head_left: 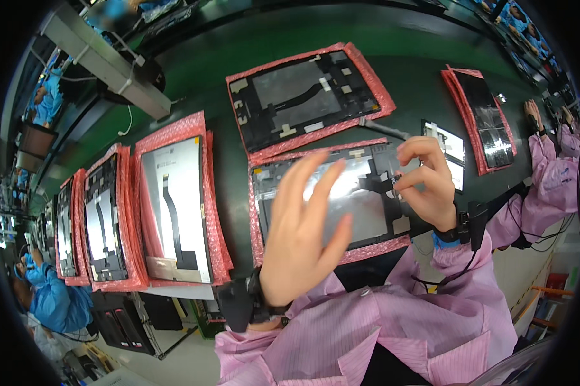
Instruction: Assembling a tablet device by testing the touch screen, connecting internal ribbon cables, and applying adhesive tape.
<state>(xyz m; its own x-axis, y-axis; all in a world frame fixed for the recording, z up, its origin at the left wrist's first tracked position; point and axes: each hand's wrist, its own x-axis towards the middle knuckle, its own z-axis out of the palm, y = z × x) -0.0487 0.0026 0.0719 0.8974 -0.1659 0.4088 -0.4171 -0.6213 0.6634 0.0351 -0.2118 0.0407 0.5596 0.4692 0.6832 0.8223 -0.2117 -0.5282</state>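
Note:
Directly before me lies a tablet-like display panel on pink bubble wrap, with silvery metal and black tape on its face. Above its left half hovers my left hand, open, fingers spread and holding nothing. My right hand is curled at the panel's right edge, thumb and forefinger brought together beside a small dark piece with pale marks; what they pinch is too small to make out. A slim grey tool lies just beyond the right hand. Farther back, another panel with a black ribbon cable rests on pink bubble wrap.
Several panels on bubble wrap stand in a row at left, the nearest a bright panel. A dark panel on wrap lies at right, near small white-faced parts. A grey metal post rises at back left. A co-worker's hand shows far right.

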